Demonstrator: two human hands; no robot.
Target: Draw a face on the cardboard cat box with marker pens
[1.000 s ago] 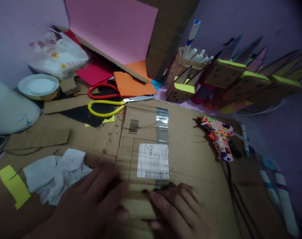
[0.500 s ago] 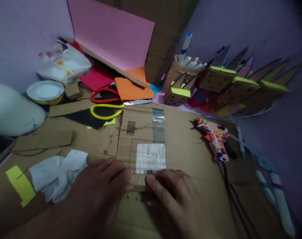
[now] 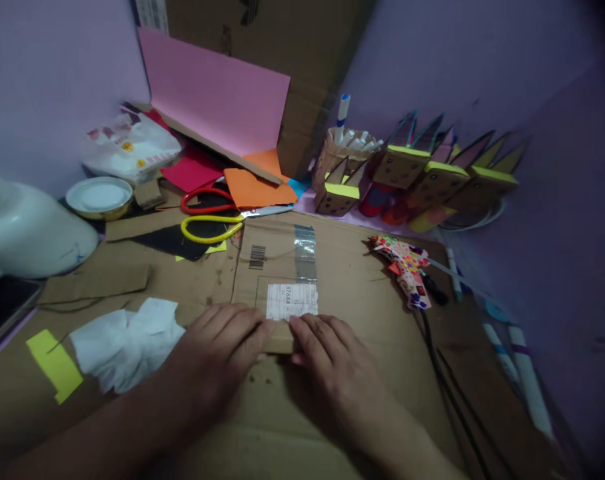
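Note:
Both hands grip a small brown cardboard strip (image 3: 281, 340) low over the work surface. My left hand (image 3: 227, 350) is closed on its left end, and my right hand (image 3: 330, 353) is closed on its right end. Only the middle of the strip shows; the fingers hide its ends. Just beyond it, the strip overlaps the lower part of a white shipping label (image 3: 290, 300) on a flat cardboard sheet (image 3: 352, 320). A crumpled white tissue (image 3: 125, 347) lies beside my left forearm.
Scissors (image 3: 210, 228) with red and yellow handles lie ahead. A patterned glue gun (image 3: 405, 263) with a black cord is on the right, near several markers (image 3: 530, 380). Cardboard figures (image 3: 400, 167) and a marker holder (image 3: 335, 150) stand behind. A white bottle (image 3: 37, 227) lies left.
The cardboard strip and both hands have moved slightly forward, now covering the label's lower edge. The whole view has also shifted a little.

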